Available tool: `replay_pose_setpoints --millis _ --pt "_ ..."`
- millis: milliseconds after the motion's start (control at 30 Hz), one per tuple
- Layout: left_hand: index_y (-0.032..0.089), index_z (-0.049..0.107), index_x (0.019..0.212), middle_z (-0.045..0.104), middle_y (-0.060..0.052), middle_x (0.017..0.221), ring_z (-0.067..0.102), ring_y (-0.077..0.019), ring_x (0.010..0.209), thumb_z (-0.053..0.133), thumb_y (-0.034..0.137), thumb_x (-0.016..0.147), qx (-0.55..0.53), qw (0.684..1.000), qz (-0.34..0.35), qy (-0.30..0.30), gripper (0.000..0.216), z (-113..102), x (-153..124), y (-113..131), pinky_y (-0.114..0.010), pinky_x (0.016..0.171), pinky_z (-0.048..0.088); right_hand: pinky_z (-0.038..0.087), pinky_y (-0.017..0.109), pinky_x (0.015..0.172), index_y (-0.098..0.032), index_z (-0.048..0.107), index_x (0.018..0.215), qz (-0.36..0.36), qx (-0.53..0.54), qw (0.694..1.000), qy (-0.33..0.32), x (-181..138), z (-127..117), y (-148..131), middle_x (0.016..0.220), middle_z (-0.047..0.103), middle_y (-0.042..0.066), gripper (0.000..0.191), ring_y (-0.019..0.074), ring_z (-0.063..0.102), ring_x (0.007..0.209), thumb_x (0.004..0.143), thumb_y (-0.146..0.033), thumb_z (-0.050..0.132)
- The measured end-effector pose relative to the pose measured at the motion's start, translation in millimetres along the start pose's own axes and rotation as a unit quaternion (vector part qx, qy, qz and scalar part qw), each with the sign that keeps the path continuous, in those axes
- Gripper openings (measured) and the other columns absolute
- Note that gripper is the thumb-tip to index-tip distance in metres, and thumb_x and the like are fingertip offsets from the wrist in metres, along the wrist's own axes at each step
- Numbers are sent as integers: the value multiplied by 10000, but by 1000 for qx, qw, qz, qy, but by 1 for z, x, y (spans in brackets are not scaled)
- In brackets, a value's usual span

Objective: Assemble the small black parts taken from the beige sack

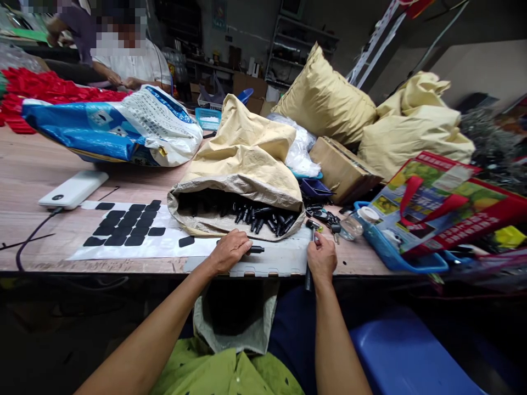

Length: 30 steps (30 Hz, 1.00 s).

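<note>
My left hand (pixel 229 249) is closed around a small black plastic part (pixel 256 249) whose tip sticks out to the right, resting on a grey plate (pixel 272 263) at the table's front edge. My right hand (pixel 321 258) grips the handle of a small hammer (pixel 312 226), its head raised just above the hand. Right behind both hands lies an open tan sack (pixel 242 159) spilling several black parts (pixel 263 219) from its mouth.
A white sheet (pixel 123 244) with several black pads lies at left, beside a white power bank (pixel 74 189). A blue-white bag (pixel 111 129), yellow sacks (pixel 325 99), a cardboard box (pixel 341 167) and a blue basket (pixel 391 252) crowd the table. Another person (pixel 123 55) works at far left.
</note>
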<state>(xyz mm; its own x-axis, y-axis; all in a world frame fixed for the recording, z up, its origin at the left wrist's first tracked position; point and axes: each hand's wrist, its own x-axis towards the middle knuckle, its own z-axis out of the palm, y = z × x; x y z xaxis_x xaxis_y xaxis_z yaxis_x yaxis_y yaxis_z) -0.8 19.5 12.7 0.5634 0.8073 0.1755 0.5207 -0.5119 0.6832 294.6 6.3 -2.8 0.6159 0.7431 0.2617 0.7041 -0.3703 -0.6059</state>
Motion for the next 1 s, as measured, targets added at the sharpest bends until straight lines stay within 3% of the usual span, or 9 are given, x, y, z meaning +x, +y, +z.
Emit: replay_pose_setpoints --millis 1000 --pt "186 528 667 573 -39 768 479 -190 802 337 343 1031 0 1000 13 9 441 0 -1 3 -354 778 366 425 298 766 -195 744 1214 -5 9 1000 10 -1 0 0 991 640 55 501 187 571 777 780 -265 503"
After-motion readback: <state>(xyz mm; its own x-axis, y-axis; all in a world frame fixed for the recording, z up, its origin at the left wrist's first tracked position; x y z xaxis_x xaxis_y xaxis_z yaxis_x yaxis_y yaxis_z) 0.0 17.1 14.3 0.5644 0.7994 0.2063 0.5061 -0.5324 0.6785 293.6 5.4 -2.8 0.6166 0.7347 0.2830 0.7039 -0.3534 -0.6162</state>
